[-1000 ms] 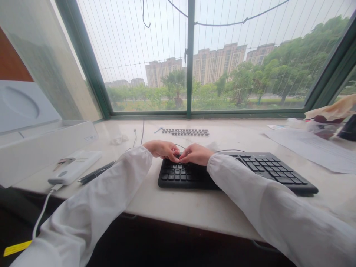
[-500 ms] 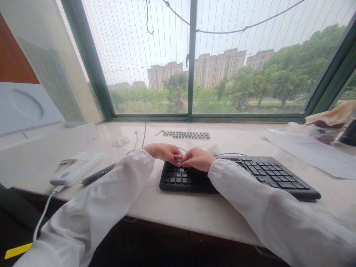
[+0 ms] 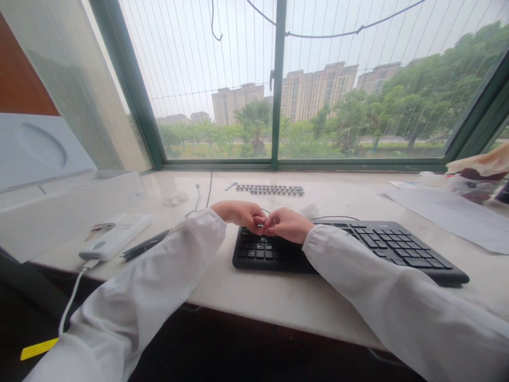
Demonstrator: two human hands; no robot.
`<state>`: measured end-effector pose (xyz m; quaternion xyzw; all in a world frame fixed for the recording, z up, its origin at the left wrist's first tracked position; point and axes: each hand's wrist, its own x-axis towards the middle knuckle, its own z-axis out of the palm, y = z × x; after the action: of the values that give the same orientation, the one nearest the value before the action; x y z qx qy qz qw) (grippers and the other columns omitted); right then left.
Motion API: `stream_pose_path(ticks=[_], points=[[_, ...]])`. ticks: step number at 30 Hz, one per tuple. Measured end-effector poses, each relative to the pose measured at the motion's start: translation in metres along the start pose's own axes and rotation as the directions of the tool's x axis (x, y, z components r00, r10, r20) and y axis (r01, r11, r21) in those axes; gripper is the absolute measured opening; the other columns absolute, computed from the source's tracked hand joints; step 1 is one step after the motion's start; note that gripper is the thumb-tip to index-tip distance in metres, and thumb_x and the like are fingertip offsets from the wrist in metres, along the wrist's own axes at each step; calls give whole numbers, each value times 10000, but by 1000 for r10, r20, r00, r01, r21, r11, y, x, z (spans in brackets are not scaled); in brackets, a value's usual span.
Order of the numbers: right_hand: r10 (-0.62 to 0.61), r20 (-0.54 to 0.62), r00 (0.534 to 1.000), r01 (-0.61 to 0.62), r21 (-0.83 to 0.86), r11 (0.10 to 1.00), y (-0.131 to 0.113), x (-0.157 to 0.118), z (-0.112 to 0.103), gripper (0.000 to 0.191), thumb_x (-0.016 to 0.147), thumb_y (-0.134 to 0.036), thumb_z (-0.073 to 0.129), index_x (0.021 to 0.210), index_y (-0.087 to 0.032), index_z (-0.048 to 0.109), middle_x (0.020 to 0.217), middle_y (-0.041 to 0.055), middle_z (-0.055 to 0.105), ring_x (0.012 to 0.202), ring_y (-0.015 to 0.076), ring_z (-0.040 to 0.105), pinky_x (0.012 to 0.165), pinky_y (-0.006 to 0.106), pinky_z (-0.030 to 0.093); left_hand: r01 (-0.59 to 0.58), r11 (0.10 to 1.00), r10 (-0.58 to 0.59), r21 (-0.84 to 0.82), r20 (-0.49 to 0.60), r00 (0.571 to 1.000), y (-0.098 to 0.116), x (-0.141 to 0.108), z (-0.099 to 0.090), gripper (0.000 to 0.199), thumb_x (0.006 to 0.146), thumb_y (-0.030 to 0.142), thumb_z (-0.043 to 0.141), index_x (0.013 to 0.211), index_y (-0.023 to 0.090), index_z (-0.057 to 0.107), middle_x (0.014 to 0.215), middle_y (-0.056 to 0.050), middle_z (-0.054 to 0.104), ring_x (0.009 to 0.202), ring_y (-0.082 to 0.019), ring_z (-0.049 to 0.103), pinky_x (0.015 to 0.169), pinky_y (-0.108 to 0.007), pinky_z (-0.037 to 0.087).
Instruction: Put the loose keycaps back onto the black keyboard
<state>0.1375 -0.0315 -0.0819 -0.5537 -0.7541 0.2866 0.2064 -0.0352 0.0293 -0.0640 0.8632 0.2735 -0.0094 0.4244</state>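
Nine o'clock: one white box [image 3: 67, 217], open-topped. Between eight and nine: one flat white device [image 3: 132, 229], keys [image 3: 104, 227] lying on top, white cable [image 3: 70, 298] plugged into its near end; just beside it, a dark, pen-like item [image 3: 143, 246]. Eight o'clock: one yellow strip [image 3: 38, 349]. Three o'clock: printed paper [image 3: 453, 215], near a plastic-wrapped bundle [image 3: 475, 183]. Twelve o'clock: green-framed window [image 3: 280, 106]; beyond it, buildings [image 3: 318, 93] toward one, trees [image 3: 433, 103] between two and three.

No legible text, keyboard [image 3: 392, 239] markings too small, paper [image 3: 453, 215] print (faint) blurred
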Motion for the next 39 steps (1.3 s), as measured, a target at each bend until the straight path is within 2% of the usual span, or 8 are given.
stream_pose_path(ticks=[4,12,18,25,29,32,35,39], points=[[0,9,1000,0,45,999,6,6,1,147,637,-254,687,748,-177,745,664,-14,653,740,153,592,666,228,421,2,1000,-1,-8,41,999,-1,2,-3,511,579,382,766,573,191,291,572,67,268,592,-95,294,603,-252,261],[10,19,1000,-11,56,998,6,7,-1,138,637,-267,693,739,-182,730,639,-22,645,717,148,589,664,235,419,123,987,-117,-106,64,991,-2,0,-2,622,523,395,809,593,210,219,559,70,185,523,-85,175,518,-276,100],[5,15,1000,-5,38,999,3,6,-1,124,643,-243,683,735,-178,736,679,-15,656,755,152,597,673,228,417,140,987,-132,-84,89,987,-2,2,-5,614,549,396,793,608,210,211,575,68,180,538,-90,172,531,-281,102],[-28,-12,1000,28,28,999,2,-2,1,184,668,-281,674,785,-162,753,632,-7,639,676,135,578,595,216,391,50,998,-48,39,-46,998,0,-8,1,505,660,398,698,614,202,234,582,63,227,574,-96,203,551,-276,134],[-61,-7,998,61,29,998,3,-2,0,206,680,-275,667,814,-153,766,699,12,681,721,143,597,625,216,403,27,993,-20,116,-60,998,-2,-16,-3,478,705,409,675,614,200,254,579,65,211,567,-95,185,539,-279,125],[-79,-3,997,79,12,997,3,-2,-2,221,688,-272,662,839,-152,770,700,12,687,699,137,596,617,214,403,2,995,7,104,-81,997,-2,-20,-9,492,707,416,692,610,197,263,577,68,209,561,-91,180,529,-275,124],[-103,-16,995,103,-14,995,4,-3,-2,227,696,-287,665,847,-157,774,669,8,675,662,132,582,598,217,395,17,999,-10,46,-154,988,-3,-22,-11,448,692,435,719,616,187,353,561,73,248,544,-85,194,516,-269,124],[-114,-12,993,114,-22,993,5,-2,-2,246,704,-313,672,863,-158,778,678,16,677,668,139,581,595,225,391,37,997,-21,69,-218,976,-1,-20,-7,346,630,447,768,794,165,653,516,86,223,514,-84,179,510,-274,104]])
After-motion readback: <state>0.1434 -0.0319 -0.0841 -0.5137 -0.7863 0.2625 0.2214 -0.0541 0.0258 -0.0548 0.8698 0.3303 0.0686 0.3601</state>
